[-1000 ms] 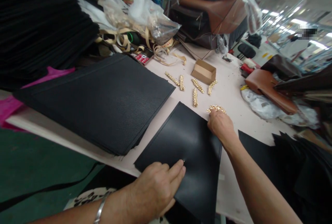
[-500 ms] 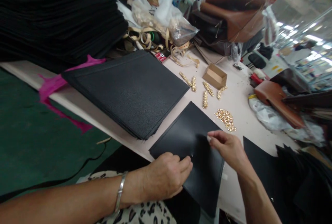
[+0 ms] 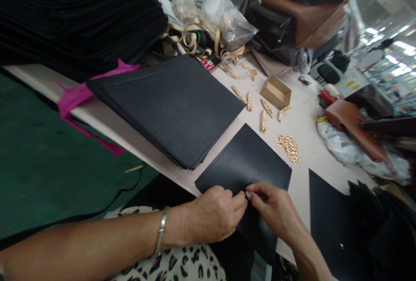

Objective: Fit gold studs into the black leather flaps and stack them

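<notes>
A black leather panel (image 3: 250,155) lies at the front edge of the table and reaches out over my lap. My left hand (image 3: 219,214) is closed on its near side, fingers curled over the leather, the thumb hidden. My right hand (image 3: 274,209) is in a pinch over the panel, its fingertips almost touching those of my left hand. What sits between the right thumb and forefinger is too small to make out. Beyond the panel is a loose pile of small gold metal pieces (image 3: 288,147).
A stack of black leather panels (image 3: 175,107) lies to the left, by a magenta cloth strip (image 3: 76,99). Several rows of gold pieces (image 3: 263,121) lie near an open cardboard box (image 3: 276,92). More black panels (image 3: 328,211) are at right. Brown bags (image 3: 305,16) stand behind.
My right hand has come down and left across the panel to meet my left fingertips. My left hand keeps its grip. The whole view has shifted slightly.
</notes>
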